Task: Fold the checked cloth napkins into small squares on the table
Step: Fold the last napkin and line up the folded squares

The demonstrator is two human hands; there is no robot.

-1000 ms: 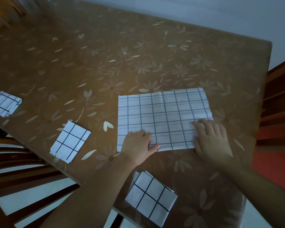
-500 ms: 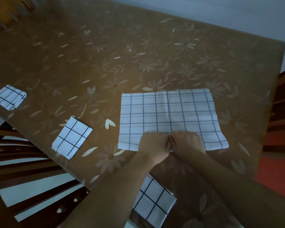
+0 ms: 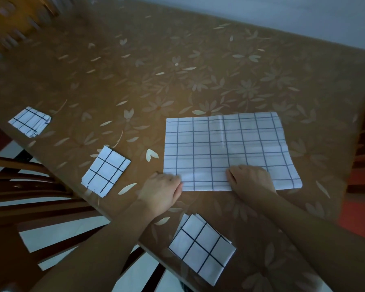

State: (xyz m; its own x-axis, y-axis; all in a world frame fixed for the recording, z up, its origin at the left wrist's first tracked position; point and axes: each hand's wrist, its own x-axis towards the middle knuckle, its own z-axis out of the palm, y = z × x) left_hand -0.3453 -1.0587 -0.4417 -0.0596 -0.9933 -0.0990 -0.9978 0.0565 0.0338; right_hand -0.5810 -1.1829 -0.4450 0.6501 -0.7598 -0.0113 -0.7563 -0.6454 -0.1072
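Left hand [image 3: 161, 191] blurred, fingers curled, covering napkin [image 3: 226, 148] near-left corner; grip unclear. Right hand [image 3: 251, 181] presses flat. Three folded squares [image 3: 201, 250] on surface [image 3: 177, 81].

No text, label, brand, number or sign can be read anywhere in the view. The large napkin [image 3: 226, 150] and the small folded squares carry only a plain grid of dark lines on white, and the worktop [image 3: 177, 70] cover shows only a pale flower and leaf pattern on brown, with no lettering on either.
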